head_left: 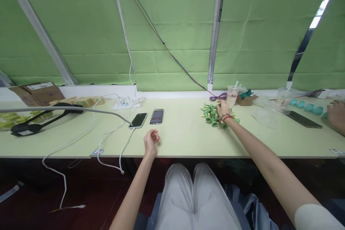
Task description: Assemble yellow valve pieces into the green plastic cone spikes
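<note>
Green plastic parts (212, 115) under right hand (223, 109); left hand (151, 140) curled, empty.

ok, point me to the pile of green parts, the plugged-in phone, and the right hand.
pile of green parts (211, 116): head view, on the middle of the heap.
plugged-in phone (138, 120): head view, on the dark screen.
right hand (223, 109): head view, on the back of the hand, resting on the pile.

A heap of small green plastic cone-shaped pieces with pale yellow tips (211, 115) lies jumbled under and just left of the right hand (223, 109). The pieces point every way, some touching its fingers.
</note>
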Demonstrator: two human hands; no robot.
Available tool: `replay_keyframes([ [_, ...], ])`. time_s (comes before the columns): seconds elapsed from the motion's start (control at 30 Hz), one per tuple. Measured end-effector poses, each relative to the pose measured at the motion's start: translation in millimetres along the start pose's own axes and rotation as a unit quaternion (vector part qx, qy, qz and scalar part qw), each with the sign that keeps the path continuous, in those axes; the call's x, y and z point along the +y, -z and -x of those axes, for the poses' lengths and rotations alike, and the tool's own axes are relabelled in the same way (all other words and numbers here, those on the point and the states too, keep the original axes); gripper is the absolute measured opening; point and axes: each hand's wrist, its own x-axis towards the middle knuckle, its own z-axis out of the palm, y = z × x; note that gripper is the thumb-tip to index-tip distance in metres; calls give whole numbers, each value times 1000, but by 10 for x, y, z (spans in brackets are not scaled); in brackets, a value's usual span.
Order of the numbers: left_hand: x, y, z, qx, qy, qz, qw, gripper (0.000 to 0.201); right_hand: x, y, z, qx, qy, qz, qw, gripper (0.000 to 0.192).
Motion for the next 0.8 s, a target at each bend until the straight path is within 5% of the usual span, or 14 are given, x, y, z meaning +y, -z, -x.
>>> replay_keyframes([
  [0.13,-32,-14,27,-31,-11,-40,999,15,-130,161,-32,105,2,-105,989,21],
  [0.27,-39,-22,49,-67,-50,-80,993,19,-362,72,51,152,-37,-188,970,34],
  [0.3,-30,-37,43,-86,-65,-94,990,20,-443,12,97,131,-56,-219,965,37],
  [0.37,0,-104,-2,-140,-89,-127,978,23,-625,-125,217,-65,-123,-377,916,40],
  [0.43,33,-229,-99,-210,-97,-172,958,24,-806,-270,355,-254,-112,-447,850,40],
  [0.53,43,-490,-343,-311,-70,-257,912,33,-1011,-493,523,-390,-55,-442,806,40],
  [0.67,-70,-775,-757,-422,31,-280,862,47,-1099,-793,571,-363,-76,-464,804,39],
  [0.8,-273,-853,-1058,-446,63,-210,868,55,-1032,-1007,559,-305,-160,-499,795,33],
])
